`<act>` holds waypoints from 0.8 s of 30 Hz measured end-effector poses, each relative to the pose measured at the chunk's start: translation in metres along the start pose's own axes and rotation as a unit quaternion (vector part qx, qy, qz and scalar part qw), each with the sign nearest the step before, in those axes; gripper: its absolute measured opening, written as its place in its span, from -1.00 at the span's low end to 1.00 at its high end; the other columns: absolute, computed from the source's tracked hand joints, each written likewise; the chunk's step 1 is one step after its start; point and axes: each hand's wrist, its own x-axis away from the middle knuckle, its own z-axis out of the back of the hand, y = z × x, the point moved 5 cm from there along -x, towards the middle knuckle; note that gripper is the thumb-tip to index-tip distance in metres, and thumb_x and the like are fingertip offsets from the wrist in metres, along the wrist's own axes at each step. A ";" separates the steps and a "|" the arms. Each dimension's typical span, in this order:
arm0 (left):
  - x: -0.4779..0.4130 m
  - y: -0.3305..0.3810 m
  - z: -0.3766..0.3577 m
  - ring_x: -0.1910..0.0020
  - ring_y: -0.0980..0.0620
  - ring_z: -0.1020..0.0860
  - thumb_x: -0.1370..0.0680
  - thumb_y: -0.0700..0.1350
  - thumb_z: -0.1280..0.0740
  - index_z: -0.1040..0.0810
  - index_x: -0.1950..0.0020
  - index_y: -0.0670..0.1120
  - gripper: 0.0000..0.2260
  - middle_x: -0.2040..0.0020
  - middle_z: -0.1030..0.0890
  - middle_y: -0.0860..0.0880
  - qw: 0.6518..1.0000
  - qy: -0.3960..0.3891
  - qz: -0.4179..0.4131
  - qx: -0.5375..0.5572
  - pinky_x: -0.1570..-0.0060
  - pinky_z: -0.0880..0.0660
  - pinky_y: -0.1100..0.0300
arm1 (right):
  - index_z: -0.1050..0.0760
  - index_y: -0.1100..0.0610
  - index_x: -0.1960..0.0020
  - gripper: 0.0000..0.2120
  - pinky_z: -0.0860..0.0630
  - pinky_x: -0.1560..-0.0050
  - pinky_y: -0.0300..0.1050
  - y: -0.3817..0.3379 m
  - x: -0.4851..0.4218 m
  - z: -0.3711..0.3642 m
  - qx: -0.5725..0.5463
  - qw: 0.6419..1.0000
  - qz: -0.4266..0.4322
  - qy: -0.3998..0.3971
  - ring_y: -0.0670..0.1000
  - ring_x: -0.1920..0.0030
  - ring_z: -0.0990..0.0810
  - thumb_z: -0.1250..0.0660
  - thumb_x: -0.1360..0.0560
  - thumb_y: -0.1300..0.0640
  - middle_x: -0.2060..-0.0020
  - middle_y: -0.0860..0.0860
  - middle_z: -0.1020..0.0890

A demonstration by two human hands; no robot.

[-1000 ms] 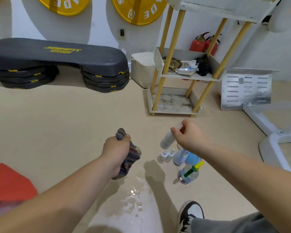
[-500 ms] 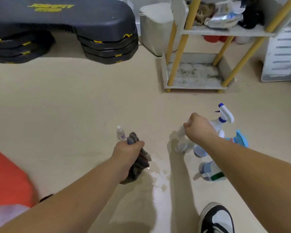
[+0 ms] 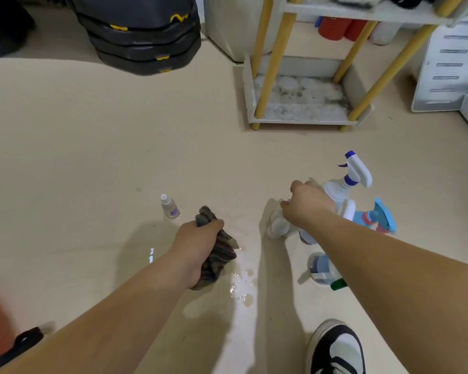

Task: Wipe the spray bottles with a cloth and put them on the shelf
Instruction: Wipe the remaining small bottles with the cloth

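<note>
A beige floor is filling the head view, with a white shelf unit on yellow posts standing at 1 o'clock and stacked black step platforms at 11 o'clock. At 7 o'clock the left hand is clenching a bunched striped cloth, just beside a puddle at 6 o'clock. At 4 o'clock the right hand is curling over the top of a small white spray bottle, which is tilting with its base on the floor. Other bottles are crowding behind that hand: a white trigger sprayer with a blue nozzle, a light blue trigger sprayer, and a green-capped bottle partly under the forearm. A tiny bottle is standing alone at 8 o'clock.

The step looks like lifting a bottle for wiping. It would go best by raising it straight up, clear of its neighbours, then turning it inside the cloth, base included, away from the puddle.
</note>
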 end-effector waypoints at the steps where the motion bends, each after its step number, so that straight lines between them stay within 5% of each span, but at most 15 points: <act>1: 0.002 0.001 0.003 0.27 -0.19 -0.68 -0.60 -0.07 -0.42 -0.64 -0.01 -0.25 -0.77 0.19 -0.77 -0.17 1.000 0.000 -0.001 0.003 0.01 -0.63 -0.11 | -0.42 0.12 -0.35 -0.60 -0.48 -0.05 0.02 -0.007 0.002 0.006 0.017 1.000 0.012 0.023 0.15 -0.26 -0.47 -0.24 -0.64 -0.11 -0.21 0.11 -0.47; 3: 0.006 0.001 0.012 0.27 -0.20 -0.67 -0.57 -0.06 -0.46 -0.65 0.04 -0.24 -0.78 0.19 -0.77 -0.17 1.000 0.006 -0.007 0.002 -0.01 -0.65 -0.19 | -0.44 0.12 -0.34 -0.55 -0.43 -0.14 0.04 -0.028 0.010 0.014 0.044 0.996 0.048 0.066 0.16 -0.29 -0.44 -0.23 -0.63 -0.18 -0.25 0.12 -0.47; 6: 0.010 0.002 0.031 0.38 -0.13 -0.64 -0.56 -0.09 -0.49 -0.64 0.01 -0.22 -0.81 0.25 -0.76 -0.15 0.999 0.027 -0.026 0.020 0.23 -0.60 0.05 | -0.47 0.10 -0.36 -0.55 -0.43 -0.17 0.02 -0.072 0.020 0.013 0.021 0.992 0.096 0.077 0.16 -0.31 -0.44 -0.23 -0.62 -0.17 -0.28 0.11 -0.48; 13: 0.008 -0.003 0.089 0.33 -0.19 -0.59 -0.51 -0.20 -0.35 -0.59 0.10 -0.20 -0.92 0.25 -0.72 -0.24 0.996 0.059 0.004 0.073 0.17 -0.55 -0.01 | -0.48 0.11 -0.31 -0.62 -0.56 -0.19 0.04 -0.182 0.037 -0.024 -0.106 0.979 0.159 -0.067 0.13 -0.19 -0.57 -0.29 -0.60 -0.09 -0.25 0.07 -0.57; 17: -0.003 -0.002 0.119 0.32 -0.23 -0.57 -0.25 -0.24 -0.29 -0.55 0.14 -0.18 -0.80 0.20 -0.66 -0.31 0.990 0.086 0.018 0.107 0.14 -0.51 -0.08 | -0.42 0.15 -0.35 -0.54 -0.56 -0.18 0.05 -0.220 0.037 -0.045 -0.168 0.971 0.153 -0.076 0.15 -0.16 -0.56 -0.27 -0.61 -0.14 -0.24 0.10 -0.56; 20: -0.012 -0.003 0.132 0.36 -0.21 -0.56 -0.26 -0.27 -0.27 -0.50 0.20 -0.17 -0.86 0.30 -0.57 -0.18 0.986 0.096 0.034 0.135 0.14 -0.50 -0.10 | -0.37 0.16 -0.39 -0.53 -0.55 -0.14 0.02 -0.237 0.033 -0.062 -0.240 0.958 0.132 -0.082 0.11 -0.05 -0.50 -0.31 -0.60 -0.07 -0.12 0.06 -0.50; 24: -0.027 -0.004 0.134 0.30 -0.25 -0.58 -0.19 -0.21 -0.28 -0.54 0.11 -0.19 -0.70 0.20 -0.60 -0.21 0.983 0.081 0.048 0.159 0.11 -0.53 -0.14 | -0.45 0.02 -0.39 -0.60 -0.54 -0.07 -0.05 -0.242 0.020 -0.081 -0.327 0.935 0.106 -0.088 0.11 -0.07 -0.57 -0.34 -0.59 -0.03 -0.16 0.03 -0.56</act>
